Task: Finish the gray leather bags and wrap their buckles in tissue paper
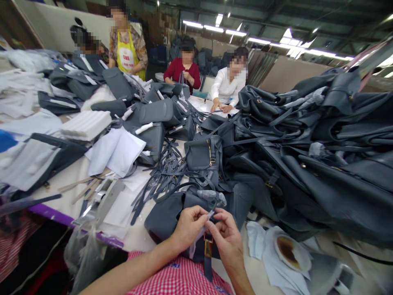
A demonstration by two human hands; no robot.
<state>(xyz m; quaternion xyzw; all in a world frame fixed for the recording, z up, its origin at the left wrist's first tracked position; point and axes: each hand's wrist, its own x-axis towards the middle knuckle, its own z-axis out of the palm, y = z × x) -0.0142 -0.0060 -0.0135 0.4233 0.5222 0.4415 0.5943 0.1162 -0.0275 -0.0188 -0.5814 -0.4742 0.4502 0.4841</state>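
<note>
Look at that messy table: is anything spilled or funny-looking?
One odd thing: a pale dish of what looks like brown liquid sits right of the person's right hand, on light blue sheets. It looks out of place so near the dark bags. I see no clear spill.

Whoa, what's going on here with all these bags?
Somebody in a red checked apron is pinching a small pale strip between the left hand and right hand, just above a dark bag. More bags are heaped on the right, and loose straps lie tangled ahead. Farther back are other people, including one in a white shirt bent over the table.
</note>
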